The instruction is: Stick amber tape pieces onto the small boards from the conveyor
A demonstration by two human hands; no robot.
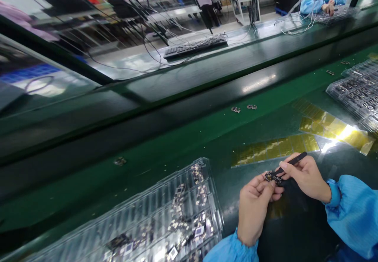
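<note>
My left hand [258, 203] pinches a small dark circuit board [274, 178] between thumb and fingers, over the dark green work surface. My right hand [308, 177] grips black tweezers [295, 159], whose lower end reaches down to the board. The tips are too small to make out against it. Just behind the hands lies a strip of yellow film stickers [276, 148]. Left of my left hand is a clear plastic tray [217, 199] with many small electronic parts lying in its slots.
More yellow film [323, 122] lies at the right, before another clear tray of boards [358, 91]. Loose small boards [252, 107] rest on the green belt [177, 140]. A keyboard [196, 48] and cables sit on the ledge beyond. A co-worker in blue sleeves [313, 2] works at the far right.
</note>
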